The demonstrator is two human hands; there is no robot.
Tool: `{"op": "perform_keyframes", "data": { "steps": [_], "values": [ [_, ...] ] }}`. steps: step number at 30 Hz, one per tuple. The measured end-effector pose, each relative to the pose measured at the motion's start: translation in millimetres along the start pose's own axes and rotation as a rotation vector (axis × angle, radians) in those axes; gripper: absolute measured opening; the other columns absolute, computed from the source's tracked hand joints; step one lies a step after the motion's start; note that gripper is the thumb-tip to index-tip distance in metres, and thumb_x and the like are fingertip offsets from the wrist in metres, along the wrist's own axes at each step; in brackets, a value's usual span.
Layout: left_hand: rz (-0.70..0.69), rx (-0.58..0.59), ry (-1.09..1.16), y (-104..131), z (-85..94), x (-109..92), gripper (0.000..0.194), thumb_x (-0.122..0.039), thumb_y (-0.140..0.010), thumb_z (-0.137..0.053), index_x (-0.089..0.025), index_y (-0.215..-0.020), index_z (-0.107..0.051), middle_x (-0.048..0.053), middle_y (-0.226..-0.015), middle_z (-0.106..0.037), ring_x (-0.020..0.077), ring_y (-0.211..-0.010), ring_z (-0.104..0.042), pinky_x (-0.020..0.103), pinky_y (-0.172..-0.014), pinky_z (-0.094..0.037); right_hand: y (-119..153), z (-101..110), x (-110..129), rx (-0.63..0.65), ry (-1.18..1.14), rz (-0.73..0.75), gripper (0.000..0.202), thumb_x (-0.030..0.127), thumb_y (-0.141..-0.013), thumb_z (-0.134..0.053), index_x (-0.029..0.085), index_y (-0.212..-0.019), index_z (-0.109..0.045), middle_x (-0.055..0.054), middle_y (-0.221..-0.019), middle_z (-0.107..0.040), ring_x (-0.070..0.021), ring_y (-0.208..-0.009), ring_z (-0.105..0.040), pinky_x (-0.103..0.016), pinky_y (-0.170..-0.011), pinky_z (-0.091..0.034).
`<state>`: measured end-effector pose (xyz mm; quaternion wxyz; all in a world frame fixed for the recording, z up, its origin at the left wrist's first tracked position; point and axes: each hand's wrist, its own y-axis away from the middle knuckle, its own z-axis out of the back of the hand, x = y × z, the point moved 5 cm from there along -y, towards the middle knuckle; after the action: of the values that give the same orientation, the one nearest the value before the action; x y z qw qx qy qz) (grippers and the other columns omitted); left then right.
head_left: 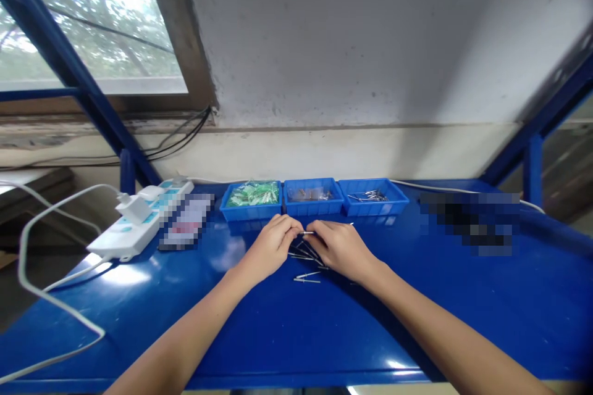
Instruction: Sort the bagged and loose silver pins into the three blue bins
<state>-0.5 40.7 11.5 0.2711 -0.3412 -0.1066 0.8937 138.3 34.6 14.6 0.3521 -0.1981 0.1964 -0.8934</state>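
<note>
A thin metal blind rivet (307, 233) is held level between my two hands, above the blue tabletop. My left hand (278, 239) pinches its left end with thumb and fingers. On the other end, my right hand (341, 247) is closed, its fingertips partly hiding the metal. Beneath and between the hands lie several loose rivets (302, 255), some covered by my right hand. Nearer to me, two more rivets (306, 280) rest on the table. Another metal tip shows just beyond my right hand; what it belongs to is hidden.
Three blue bins line the back: one with green-and-white packets (252, 193), one with a clear bag (309, 194), one with metal rivets (373, 195). A white power strip (139, 222) with cables and a blurred item (188, 221) are left; another blurred dark item (472, 222) lies right.
</note>
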Motion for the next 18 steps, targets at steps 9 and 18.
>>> {"op": "perform_keyframes", "data": {
  "steps": [9,18],
  "values": [
    [0.08,0.014,0.161,2.2,2.9,7.2,0.028,-0.029,-0.095,-0.033,-0.022,-0.12,-0.043,0.001,-0.082,-0.059,0.016,-0.08,-0.059,0.031,-0.076,-0.046,-1.5,25.4,0.6,-0.111,0.017,0.096,0.03,0.029,-0.094,-0.038,0.017,-0.077,-0.06,-0.003,-0.066,-0.061,-0.0124,-0.059,-0.053,-0.025,-0.057,-0.034],
    [0.124,0.116,-0.256,2.3,-4.5,20.9,0.022,-0.043,-0.086,-0.054,-0.024,-0.096,-0.06,0.002,-0.102,-0.062,0.0247,-0.099,-0.053,0.048,-0.092,-0.035,19.5,61.0,-103.8,-0.374,0.312,-0.546,0.026,0.036,-0.086,-0.05,0.017,-0.098,-0.062,-0.007,-0.08,-0.065,-0.0191,-0.066,-0.058,-0.028,-0.057,-0.037]
  ]
}}
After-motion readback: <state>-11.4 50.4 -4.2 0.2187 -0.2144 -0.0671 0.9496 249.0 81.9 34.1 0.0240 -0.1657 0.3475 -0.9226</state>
